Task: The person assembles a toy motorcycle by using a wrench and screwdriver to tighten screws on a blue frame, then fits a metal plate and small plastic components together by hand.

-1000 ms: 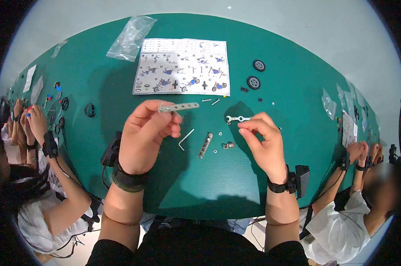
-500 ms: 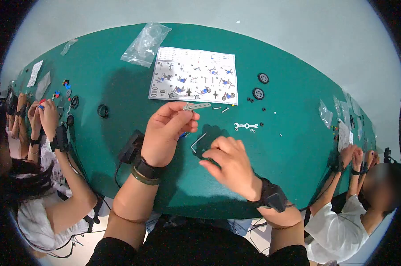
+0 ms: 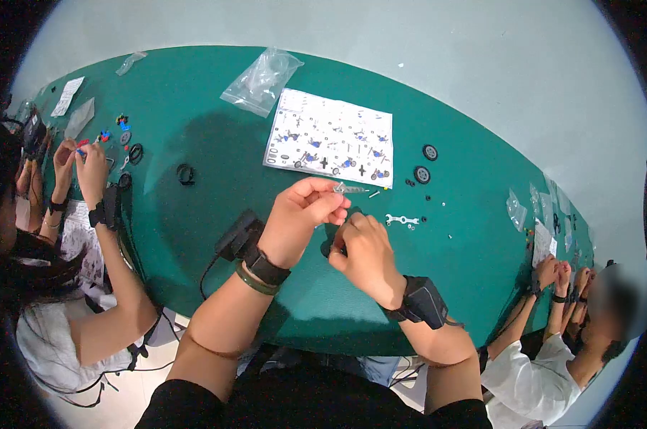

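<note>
Between the thumb and fingers of my left hand (image 3: 302, 218) is a grey perforated strip (image 3: 355, 190), held just above the table near the lower edge of a printed instruction sheet (image 3: 330, 137). My right hand (image 3: 368, 255) is low over the table, below and right of the left one. Its fingers are curled in, and whatever they hold is hidden. A small screw (image 3: 375, 194) lies right of the strip. Further right is a flat white spanner (image 3: 402, 219) with small nuts by it.
Two black wheels (image 3: 423, 174) lie right of the sheet among small black parts. A clear plastic bag (image 3: 262, 82) lies behind. A black ring (image 3: 185, 174) and a black box with a cable (image 3: 239, 234) are at left. People sit on both sides, their hands (image 3: 91, 171) over parts.
My view has shifted, moving the scene right and down. My right hand has come closer to the left, its fingers now curled at the table where an L-shaped hex key lay; the key is out of sight.
</note>
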The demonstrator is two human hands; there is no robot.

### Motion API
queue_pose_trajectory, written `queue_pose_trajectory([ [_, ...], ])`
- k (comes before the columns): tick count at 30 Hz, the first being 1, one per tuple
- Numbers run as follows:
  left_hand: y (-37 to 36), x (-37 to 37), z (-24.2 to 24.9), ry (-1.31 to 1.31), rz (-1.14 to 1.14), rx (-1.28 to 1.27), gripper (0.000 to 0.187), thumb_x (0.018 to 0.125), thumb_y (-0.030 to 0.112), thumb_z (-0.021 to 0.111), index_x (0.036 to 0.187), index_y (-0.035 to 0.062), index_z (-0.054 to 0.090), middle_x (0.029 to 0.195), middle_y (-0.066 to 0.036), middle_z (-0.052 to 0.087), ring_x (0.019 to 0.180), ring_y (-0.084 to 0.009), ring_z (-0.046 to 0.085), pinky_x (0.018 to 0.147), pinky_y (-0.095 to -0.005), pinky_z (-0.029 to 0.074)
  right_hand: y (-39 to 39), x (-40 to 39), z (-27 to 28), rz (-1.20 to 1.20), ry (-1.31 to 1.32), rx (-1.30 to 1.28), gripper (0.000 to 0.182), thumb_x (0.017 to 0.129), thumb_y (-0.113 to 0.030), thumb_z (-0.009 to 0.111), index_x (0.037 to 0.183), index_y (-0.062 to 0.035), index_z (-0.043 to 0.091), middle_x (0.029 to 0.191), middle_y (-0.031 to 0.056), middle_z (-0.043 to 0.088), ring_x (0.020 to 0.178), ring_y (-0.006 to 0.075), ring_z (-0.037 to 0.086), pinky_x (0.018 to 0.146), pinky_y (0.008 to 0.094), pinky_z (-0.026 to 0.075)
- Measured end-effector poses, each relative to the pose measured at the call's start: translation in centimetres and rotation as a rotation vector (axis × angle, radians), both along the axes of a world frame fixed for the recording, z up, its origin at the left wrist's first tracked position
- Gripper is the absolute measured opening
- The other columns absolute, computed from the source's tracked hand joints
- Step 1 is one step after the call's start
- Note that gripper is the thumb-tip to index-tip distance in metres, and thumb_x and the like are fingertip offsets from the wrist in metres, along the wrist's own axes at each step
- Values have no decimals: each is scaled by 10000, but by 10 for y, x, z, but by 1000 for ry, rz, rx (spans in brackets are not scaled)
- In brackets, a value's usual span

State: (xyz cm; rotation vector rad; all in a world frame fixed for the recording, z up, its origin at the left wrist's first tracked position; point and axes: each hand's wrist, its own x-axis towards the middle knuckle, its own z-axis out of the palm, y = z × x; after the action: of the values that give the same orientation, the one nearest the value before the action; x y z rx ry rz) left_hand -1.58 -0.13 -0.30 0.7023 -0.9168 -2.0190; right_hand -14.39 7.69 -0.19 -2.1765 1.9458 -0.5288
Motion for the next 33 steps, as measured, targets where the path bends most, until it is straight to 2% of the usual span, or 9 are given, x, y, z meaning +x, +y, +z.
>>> queue_pose_trajectory([
  [3, 1, 1, 2, 19, -18, -1, 158, 841, 64, 573, 986, 2, 560, 873, -113, 629, 733, -142, 595, 684, -268, 497, 4, -23, 15, 33, -321, -31, 107, 616, -83, 628, 669, -46, 544, 759, 111, 517, 776, 298, 511, 694, 380, 408],
  [6, 5, -2, -1, 15, -63, -16, 147, 841, 51, 568, 982, 9, 566, 864, -112, 632, 722, -143, 598, 674, -265, 498, 15, -52, 30, -158, -786, 36, 92, 721, 8, 596, 757, -38, 524, 836, 86, 594, 710, 155, 578, 578, 270, 459],
  [8, 8, -6, -3, -24, -109, -43, 142, 840, 44, 565, 980, 16, 570, 859, -113, 633, 714, -150, 601, 666, -269, 500, 23, -73, 38, -242, -1152, 193, 101, 786, 42, 534, 815, -51, 505, 874, 99, 610, 686, 97, 572, 550, 216, 457],
  [9, 9, -8, -3, -56, -136, -60, 141, 841, 43, 564, 979, 14, 571, 859, -113, 633, 713, -151, 602, 664, -270, 500, 26, -84, 30, -164, -1259, 94, 114, 806, 54, 500, 842, -54, 497, 820, 101, 595, 617, 99, 541, 532, 212, 447],
  [12, 17, -14, 0, -121, -195, -67, 129, 839, 34, 562, 964, 5, 574, 853, -113, 632, 705, -158, 603, 663, -274, 501, 25, -99, 13, -135, -1498, -38, 120, 805, 70, 479, 831, -47, 489, 779, 96, 575, 575, 96, 506, 499, 210, 425],
  [16, 27, -15, 0, -65, -362, 113, 149, 842, 51, 573, 978, -10, 572, 840, -94, 637, 717, -129, 600, 673, -251, 491, 37, -94, 22, -216, -1560, 53, 162, 831, 53, 451, 928, -20, 557, 775, 74, 556, 607, 98, 487, 548, 209, 412],
  [17, 31, -16, 0, -70, -393, 163, 138, 834, 41, 576, 966, -2, 575, 841, -96, 638, 716, -133, 605, 662, -254, 491, 38, -99, 17, -49, -1498, 33, 166, 855, 31, 445, 940, -4, 582, 806, 68, 552, 638, 97, 492, 573, 218, 411],
  [20, 38, -20, -2, -48, -476, 275, 133, 832, 37, 578, 960, 3, 576, 835, -100, 638, 708, -139, 607, 652, -256, 490, 38, -92, 14, -1, -1511, 23, 138, 859, 24, 451, 901, 9, 582, 829, 75, 547, 644, 97, 499, 574, 219, 412],
  [33, 37, -17, -1, -109, -461, 214, 125, 800, -6, 583, 924, -18, 574, 793, -125, 629, 676, -166, 609, 587, -270, 506, 40, -89, 15, 8, -1583, 131, 104, 834, 20, 495, 862, 14, 595, 814, 83, 550, 625, 93, 494, 561, 215, 408],
])
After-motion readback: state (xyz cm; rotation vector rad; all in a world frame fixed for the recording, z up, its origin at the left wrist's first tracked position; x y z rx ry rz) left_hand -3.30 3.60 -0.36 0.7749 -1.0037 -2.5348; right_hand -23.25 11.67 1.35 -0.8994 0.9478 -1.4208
